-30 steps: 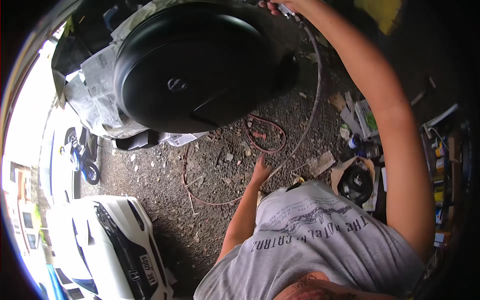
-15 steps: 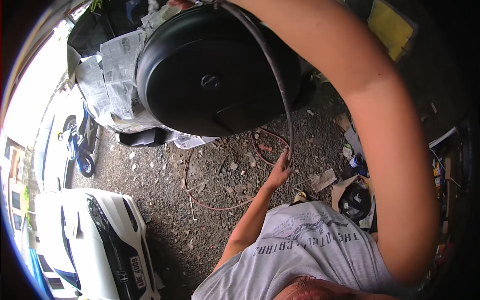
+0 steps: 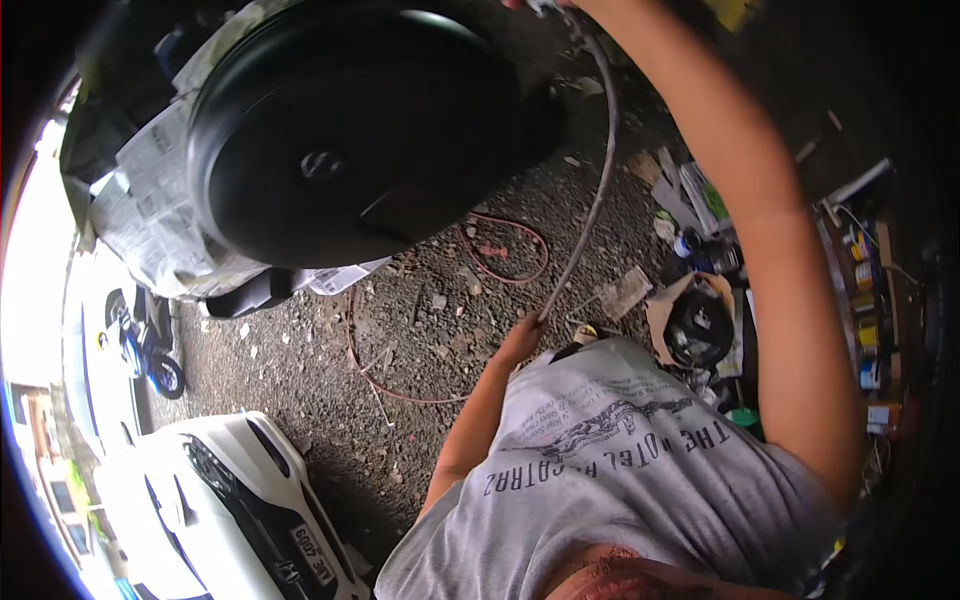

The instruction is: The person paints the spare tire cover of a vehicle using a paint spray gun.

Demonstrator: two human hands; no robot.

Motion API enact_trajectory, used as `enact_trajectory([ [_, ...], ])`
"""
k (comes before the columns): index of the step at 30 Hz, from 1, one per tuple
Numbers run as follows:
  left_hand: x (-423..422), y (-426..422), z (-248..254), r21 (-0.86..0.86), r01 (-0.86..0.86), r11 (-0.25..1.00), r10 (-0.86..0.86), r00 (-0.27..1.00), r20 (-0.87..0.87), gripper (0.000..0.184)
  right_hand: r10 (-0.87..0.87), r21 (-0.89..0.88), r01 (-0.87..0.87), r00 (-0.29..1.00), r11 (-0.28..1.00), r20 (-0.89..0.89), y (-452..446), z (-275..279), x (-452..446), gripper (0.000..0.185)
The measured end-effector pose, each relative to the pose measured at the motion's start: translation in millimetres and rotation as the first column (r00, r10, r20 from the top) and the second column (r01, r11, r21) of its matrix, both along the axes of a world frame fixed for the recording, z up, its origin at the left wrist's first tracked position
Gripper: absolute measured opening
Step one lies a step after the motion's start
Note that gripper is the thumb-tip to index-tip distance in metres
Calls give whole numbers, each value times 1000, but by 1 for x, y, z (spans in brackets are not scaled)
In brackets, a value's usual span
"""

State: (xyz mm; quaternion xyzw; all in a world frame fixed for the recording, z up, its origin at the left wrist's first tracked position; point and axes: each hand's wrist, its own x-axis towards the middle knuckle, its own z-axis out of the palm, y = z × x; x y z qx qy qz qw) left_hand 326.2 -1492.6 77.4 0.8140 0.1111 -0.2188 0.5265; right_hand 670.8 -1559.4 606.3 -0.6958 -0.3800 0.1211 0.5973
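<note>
My left hand [image 3: 520, 338] is closed around a dark air hose [image 3: 607, 160] in front of my shirt. From there the hose curves up to my raised right hand [image 3: 514, 3] at the top edge. That hand is mostly cut off; it grips what looks like a metal spray gun [image 3: 545, 6], with the hose joined to it. Left of the hose stands a glossy black spare wheel cover [image 3: 350, 130] with an emblem, on the back of a vehicle. Newspaper sheets [image 3: 155, 200] mask the bodywork beside it. My right hand is apart from the cover.
A reddish hose [image 3: 400, 395] loops across the gravel [image 3: 430, 350]. Lower left stands a white car [image 3: 230, 500]; a blue motorcycle [image 3: 140, 345] is beyond. To the right are a paper bag with a black liner [image 3: 697, 320], a wood scrap [image 3: 626, 292] and shelved cans [image 3: 865, 300].
My right hand has swung rightward, away from above the wheel cover, taking the hose's upper end along. My left hand has come lower, nearer my shirt. The view has shifted, too.
</note>
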Motion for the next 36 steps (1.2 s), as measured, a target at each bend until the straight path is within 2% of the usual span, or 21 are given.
enact_trajectory([
  [3,-29,10,-33,18,11,1000,-9,998,-67,40,-243,2,248,950,969,-199,-69,-71,18,38],
  [5,-43,18,-61,197,94,976,-73,991,-110,39,-341,-96,328,877,940,-338,-106,-138,45,42],
  [6,-50,21,-71,282,135,950,-101,986,-132,38,-362,-112,346,846,931,-392,-122,-172,55,48],
  [7,-65,22,-73,275,58,960,-44,997,-55,38,-343,-63,343,877,937,-337,-135,-195,53,46],
  [11,-78,24,-74,323,64,944,27,962,-270,34,-343,-53,356,835,933,-430,-167,-283,65,44],
  [14,-86,26,-76,356,-20,934,108,968,-228,33,-349,-89,358,776,929,-525,-179,-340,74,41],
  [15,-87,21,-70,385,-36,922,146,955,-260,36,-360,-96,365,780,926,-511,-183,-361,74,43],
  [17,-98,16,-74,346,10,938,108,941,-321,39,-381,-112,375,791,920,-478,-196,-397,67,45],
  [18,-110,18,-88,325,30,945,90,933,-348,40,-415,-134,400,786,907,-459,-203,-407,58,46],
  [19,-142,33,-128,313,261,913,-141,923,-358,46,-448,-153,427,780,891,-437,-209,-413,40,46],
  [20,-147,26,-125,268,213,940,-75,893,-444,46,-482,-169,455,775,874,-409,-215,-417,22,47],
  [22,-148,-5,-118,195,98,976,39,800,-599,46,-519,-176,500,717,848,-466,-235,-420,-14,47],
  [25,-172,-37,-134,313,134,940,36,875,-483,47,-563,-200,543,667,816,-488,-262,-430,-78,42],
  [28,-188,-35,-137,130,12,991,64,828,-557,49,-606,-275,545,646,792,-465,-284,-431,-129,34],
  [29,-208,-26,-165,21,-29,999,36,841,-539,50,-618,-290,549,642,784,-454,-288,-431,-139,31],
  [30,-217,-26,-166,-37,-48,998,24,872,-488,50,-620,-288,553,643,782,-450,-291,-428,-144,28],
  [32,-234,-20,-149,-140,-68,988,8,921,-390,49,-624,-279,565,632,777,-459,-294,-418,-159,23],
  [33,-208,-30,-86,27,16,1000,-5,925,-380,50,-623,-291,554,645,780,-442,-293,-410,-161,21],
  [36,-214,-37,-59,5,-53,999,48,859,-510,52,-580,-296,499,703,815,-412,-291,-405,-149,19],
])
